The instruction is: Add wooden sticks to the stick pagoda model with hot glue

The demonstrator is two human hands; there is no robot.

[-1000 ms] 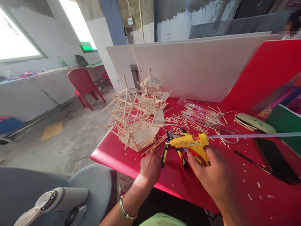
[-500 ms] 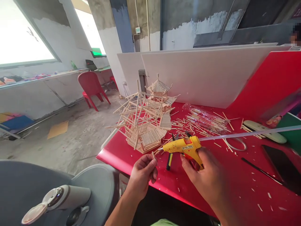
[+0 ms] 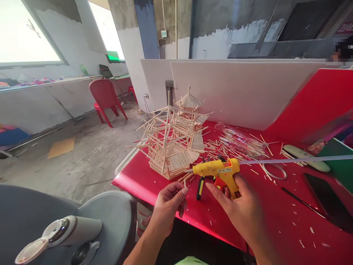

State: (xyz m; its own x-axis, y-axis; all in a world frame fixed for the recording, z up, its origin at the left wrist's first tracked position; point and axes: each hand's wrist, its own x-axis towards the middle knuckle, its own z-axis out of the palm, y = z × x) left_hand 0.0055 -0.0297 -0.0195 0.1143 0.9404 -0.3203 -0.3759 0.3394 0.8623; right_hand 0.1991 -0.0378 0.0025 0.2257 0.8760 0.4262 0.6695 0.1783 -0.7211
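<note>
Glue gun [image 3: 216, 168] and short stick [image 3: 185, 183] in hand, at the red counter [image 3: 132, 173].
Left hand [image 3: 167, 202]: grip pinched on the short stick, held near upright just below the gun's nozzle [image 3: 189, 170] in view. Right hand [image 3: 242, 208]: grip wrapped round the yellow gun's handle. Openwork stick pavilion [image 3: 165, 141] stands on counter, just beyond nozzle; loose sticks [image 3: 217, 147] to its right.

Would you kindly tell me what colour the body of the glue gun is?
The glue gun body is yellow, as the head view shows.
</note>
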